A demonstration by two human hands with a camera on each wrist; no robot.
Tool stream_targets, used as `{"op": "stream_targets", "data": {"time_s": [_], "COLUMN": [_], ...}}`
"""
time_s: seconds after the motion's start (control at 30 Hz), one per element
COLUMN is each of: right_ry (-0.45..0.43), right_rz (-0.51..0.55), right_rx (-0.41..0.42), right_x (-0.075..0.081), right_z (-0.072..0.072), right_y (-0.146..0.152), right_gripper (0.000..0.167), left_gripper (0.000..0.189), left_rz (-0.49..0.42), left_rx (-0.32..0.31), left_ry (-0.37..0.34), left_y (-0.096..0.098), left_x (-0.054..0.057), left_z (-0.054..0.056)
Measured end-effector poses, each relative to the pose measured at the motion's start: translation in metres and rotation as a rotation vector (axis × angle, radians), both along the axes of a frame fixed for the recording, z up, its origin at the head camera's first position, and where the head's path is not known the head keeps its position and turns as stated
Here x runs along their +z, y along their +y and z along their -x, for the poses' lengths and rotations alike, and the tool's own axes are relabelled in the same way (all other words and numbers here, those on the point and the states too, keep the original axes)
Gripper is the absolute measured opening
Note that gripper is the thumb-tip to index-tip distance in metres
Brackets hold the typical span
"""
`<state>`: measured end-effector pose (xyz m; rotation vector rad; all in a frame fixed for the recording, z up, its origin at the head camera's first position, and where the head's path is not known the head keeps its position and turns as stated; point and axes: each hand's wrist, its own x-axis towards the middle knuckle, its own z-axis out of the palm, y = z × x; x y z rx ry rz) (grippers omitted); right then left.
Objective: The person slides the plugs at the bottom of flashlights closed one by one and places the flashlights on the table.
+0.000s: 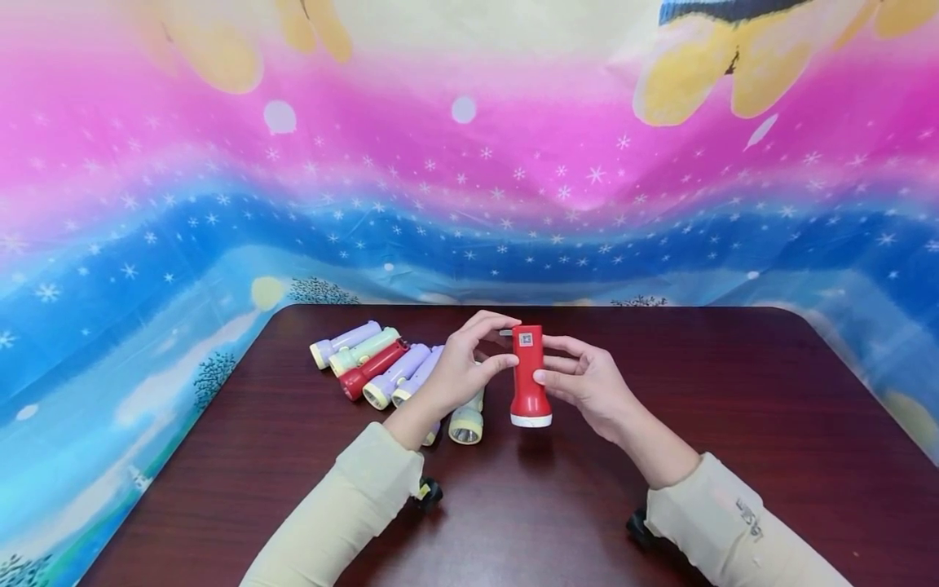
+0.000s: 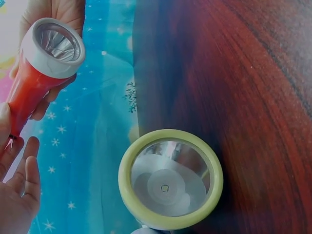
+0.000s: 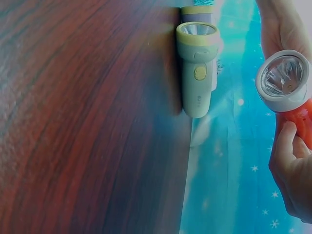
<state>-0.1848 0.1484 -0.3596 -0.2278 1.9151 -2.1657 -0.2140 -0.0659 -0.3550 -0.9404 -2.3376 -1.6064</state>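
Note:
A red flashlight (image 1: 526, 379) with a white rim is held above the table, its lens end down. My right hand (image 1: 597, 391) grips its body from the right, thumb on the near face. From the left, my left hand (image 1: 462, 359) pinches its upper end with the thumb, while the forefinger reaches to a small metal prong (image 1: 505, 333) sticking out of the side. Its reflector shows in the left wrist view, where the flashlight (image 2: 29, 92) hangs between both hands. In the right wrist view the white-rimmed head (image 3: 285, 80) faces the camera.
Left of the hands lie several flashlights on the dark wooden table (image 1: 697, 391): purple ones (image 1: 396, 375), a green one (image 1: 363, 349) and a dark red one (image 1: 372, 369). Another pale green flashlight (image 1: 467, 421) lies closest, partly behind the left hand. A patterned cloth (image 1: 469, 204) hangs behind.

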Motion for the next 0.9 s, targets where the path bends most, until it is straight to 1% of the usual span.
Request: {"op": "stream_targets", "data": {"time_s": [0.27, 0.5, 0.7, 0.9], "right_ry": [-0.01, -0.006, 0.004, 0.014], "right_rz": [-0.007, 0.0, 0.0, -0.007], "right_rx": [-0.01, 0.0, 0.002, -0.009], "right_x": [-0.0003, -0.0002, -0.0005, -0.0005], "right_z": [-0.0003, 0.0005, 0.0004, 0.0], "right_y": [0.0003, -0.0005, -0.001, -0.0013], "right_gripper": [0.065, 0.066, 0.066, 0.065], "left_gripper": [0.046, 0.045, 0.046, 0.046], "left_rz": [0.014, 0.013, 0.016, 0.042], "left_rx": [-0.011, -0.037, -0.055, -0.078], "left_ry": [-0.015, -0.014, 0.004, 0.019], "left_y": [-0.0012, -0.0029, -0.0038, -0.0041], "left_x": [-0.0001, 0.0007, 0.0011, 0.0031], "left_z": [0.0008, 0.0023, 0.0036, 0.0057]}}
